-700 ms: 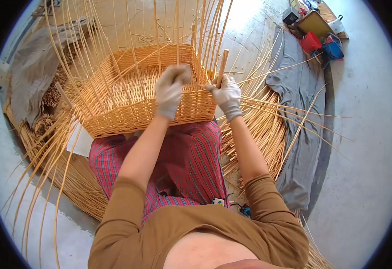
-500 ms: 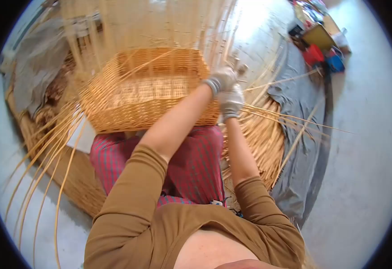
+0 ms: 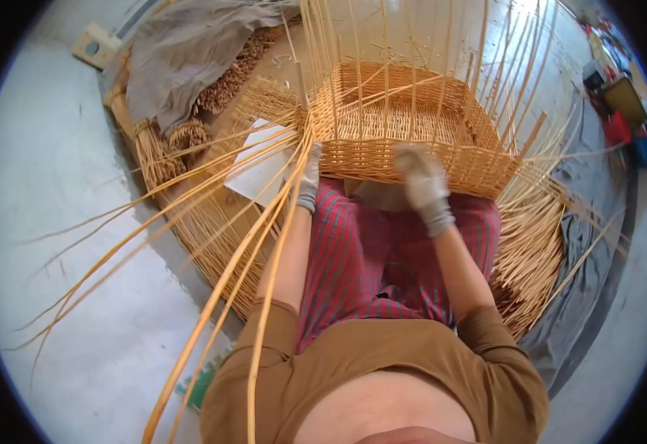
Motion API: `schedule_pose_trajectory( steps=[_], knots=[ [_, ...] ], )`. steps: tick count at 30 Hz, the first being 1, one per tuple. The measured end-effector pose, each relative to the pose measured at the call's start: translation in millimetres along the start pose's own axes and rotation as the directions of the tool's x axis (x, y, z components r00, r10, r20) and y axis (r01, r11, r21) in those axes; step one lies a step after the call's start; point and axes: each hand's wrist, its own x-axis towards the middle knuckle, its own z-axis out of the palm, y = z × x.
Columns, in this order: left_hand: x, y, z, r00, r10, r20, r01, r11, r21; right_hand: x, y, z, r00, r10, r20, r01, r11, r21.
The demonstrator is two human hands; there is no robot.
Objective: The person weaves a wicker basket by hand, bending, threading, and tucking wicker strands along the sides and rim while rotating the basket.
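A red plaid cloth (image 3: 353,237) covers the person's lap. At its far edge, the gloved left hand (image 3: 310,177) is at the left corner of the wicker basket (image 3: 364,157), partly behind trailing rods (image 3: 305,135); its grip can't be made out. The right hand (image 3: 422,180), blurred, is at the basket's near wall, its grip unclear too. Upright stakes (image 3: 386,89) rise from the basket. Farther left lies a grey cloth (image 3: 183,59).
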Motion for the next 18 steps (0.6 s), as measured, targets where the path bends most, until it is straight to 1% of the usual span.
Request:
schedule_pose_trajectory(
  steps=[1,2,3,4,5,6,8,10,11,12,13,14,15,16,17,18],
  knots=[
    [10,-13,-12,0.992,-0.123,0.004,0.12,0.971,0.205,10,-66,8,0.971,0.032,0.237,-0.171,0.783,0.598],
    [15,-13,-22,0.988,-0.15,0.029,0.139,0.964,0.227,14,-100,19,0.932,-0.101,0.347,-0.108,0.838,0.534],
    [18,-8,-31,0.987,-0.146,0.061,0.13,0.969,0.211,17,-134,31,0.865,-0.231,0.446,-0.019,0.872,0.488],
    [19,-2,-40,0.988,-0.128,0.089,0.112,0.98,0.163,20,-154,51,0.844,-0.387,0.371,0.104,0.797,0.595],
    [18,6,-45,0.988,-0.101,0.116,0.089,0.991,0.105,20,-171,76,0.814,-0.467,0.345,0.24,0.812,0.532],
    [17,15,-50,0.988,-0.071,0.138,0.067,0.997,0.039,29,-195,77,0.79,-0.588,0.176,0.423,0.73,0.537],
    [10,36,-57,0.983,-0.005,0.186,0.015,0.999,-0.053,30,-198,86,0.717,-0.667,0.203,0.503,0.697,0.511],
    [1,61,-59,0.959,0.061,0.277,-0.045,0.997,-0.063,16,-160,74,0.559,-0.7,0.445,0.536,0.714,0.45],
    [-4,78,-60,0.935,0.091,0.342,-0.087,0.996,-0.027,13,-147,61,0.444,-0.735,0.512,0.547,0.675,0.495],
    [-8,92,-58,0.896,0.115,0.429,-0.146,0.989,0.039,-1,-130,61,0.472,-0.752,0.459,0.553,0.659,0.511],
    [-9,104,-57,0.853,0.133,0.505,-0.203,0.975,0.086,14,-139,51,0.4,-0.698,0.593,0.536,0.704,0.467],
    [-8,103,-58,0.82,0.137,0.556,-0.228,0.969,0.097,29,-149,44,0.325,-0.625,0.71,0.512,0.747,0.424],
    [6,80,-63,0.788,0.257,0.559,-0.248,0.964,-0.094,49,-155,44,0.502,-0.634,0.588,0.481,0.77,0.419],
    [5,57,-66,0.886,0.208,0.413,-0.125,0.968,-0.22,73,-156,44,0.728,-0.652,0.211,0.471,0.7,0.536],
    [3,35,-69,0.955,0.153,0.254,-0.049,0.926,-0.373,102,-150,30,0.831,-0.556,-0.002,0.486,0.724,0.489],
    [0,28,-73,0.967,0.104,0.232,-0.025,0.947,-0.321,113,-100,58,0.974,-0.223,-0.032,0.223,0.935,0.274]
  ],
)
